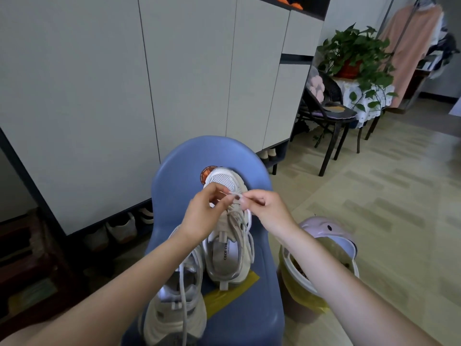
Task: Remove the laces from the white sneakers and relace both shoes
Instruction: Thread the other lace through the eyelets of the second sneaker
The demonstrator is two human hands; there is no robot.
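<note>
Between both grips, lace pinched by left hand and right hand above shoe; limp, light, probably slippery—hold near tip.

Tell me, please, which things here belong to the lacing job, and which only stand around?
Belong to the job:
right sneaker
left sneaker
lace, pinched by left hand and right hand

Only standing around:
blue chair
lidded bin
potted plant
black chair
</note>
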